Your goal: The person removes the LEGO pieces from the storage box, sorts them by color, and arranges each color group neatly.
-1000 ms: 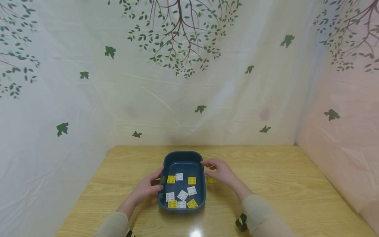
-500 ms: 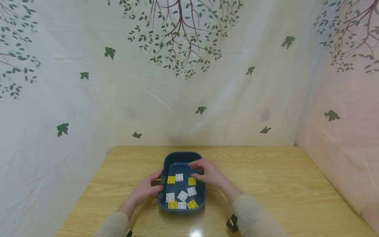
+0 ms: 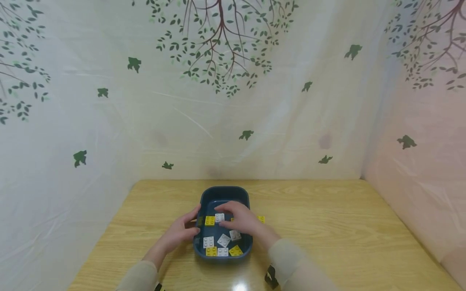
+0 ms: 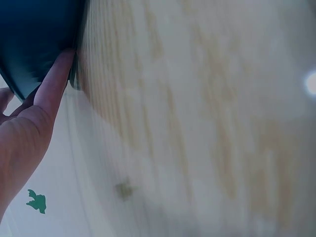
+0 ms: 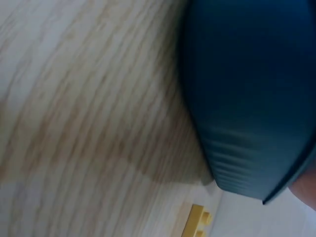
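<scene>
A dark blue tray (image 3: pixel 225 192) holds several white and yellow four-stud toy bricks. My left hand (image 3: pixel 179 230) rests against the tray's left outer wall, thumb and fingers apart; in the left wrist view the thumb (image 4: pixel 55 81) lies straight along that wall. Over the inside of the tray reaches my right hand (image 3: pixel 240 219), its thumb and forefinger spread at a white brick (image 3: pixel 219 217). Just left of that brick sits a yellow brick (image 3: pixel 209 220). The right hand partly covers another yellow brick. In the right wrist view the tray's outer wall (image 5: pixel 247 98) hides most of the hand.
On the wood-grain table (image 3: pixel 327 226), right of the tray, lies one yellow brick (image 3: pixel 261 219), partly behind the right wrist. More white bricks (image 3: pixel 208 242) and yellow bricks (image 3: pixel 236 250) lie toward the tray's near end. A printed curtain (image 3: pixel 233 153) hangs behind the table.
My right hand has moved left from the tray's right rim to over its inside, near the upper white brick. The left hand and the tray have stayed in place.
</scene>
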Tool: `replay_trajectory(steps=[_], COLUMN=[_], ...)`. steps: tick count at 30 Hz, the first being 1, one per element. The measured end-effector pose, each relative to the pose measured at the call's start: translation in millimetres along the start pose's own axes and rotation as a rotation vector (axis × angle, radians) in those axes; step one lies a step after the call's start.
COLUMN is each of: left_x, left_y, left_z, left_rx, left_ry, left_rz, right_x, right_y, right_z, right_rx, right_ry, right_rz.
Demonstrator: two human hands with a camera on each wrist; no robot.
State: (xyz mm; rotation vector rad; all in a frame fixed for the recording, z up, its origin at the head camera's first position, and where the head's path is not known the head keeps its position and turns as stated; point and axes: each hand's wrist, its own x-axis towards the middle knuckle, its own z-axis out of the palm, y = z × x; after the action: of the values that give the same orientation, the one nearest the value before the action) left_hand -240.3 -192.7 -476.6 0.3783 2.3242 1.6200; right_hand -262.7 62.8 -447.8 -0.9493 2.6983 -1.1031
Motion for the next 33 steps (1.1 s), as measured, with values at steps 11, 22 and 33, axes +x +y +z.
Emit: replay_trajectory(steps=[11, 22, 33], left_x=[0.4, 0.9, 2.2], left_y=[-0.8, 0.9, 2.0], left_z=[-3.4, -5.3, -6.2], left_rx=[-0.001, -0.012, -0.025], left_ry=[-0.027, -0.038, -0.040], left_rz=[0.024, 0.021, 0.023], right_x=[15.5, 27.4, 31.0], right_y=[3, 3, 6], right_z=[19, 28, 30], right_rx=[-0.077, -0.104, -0.065], right_ry=[-0.002, -0.017, -0.039], right_rz=[0.016, 0.088, 0.138])
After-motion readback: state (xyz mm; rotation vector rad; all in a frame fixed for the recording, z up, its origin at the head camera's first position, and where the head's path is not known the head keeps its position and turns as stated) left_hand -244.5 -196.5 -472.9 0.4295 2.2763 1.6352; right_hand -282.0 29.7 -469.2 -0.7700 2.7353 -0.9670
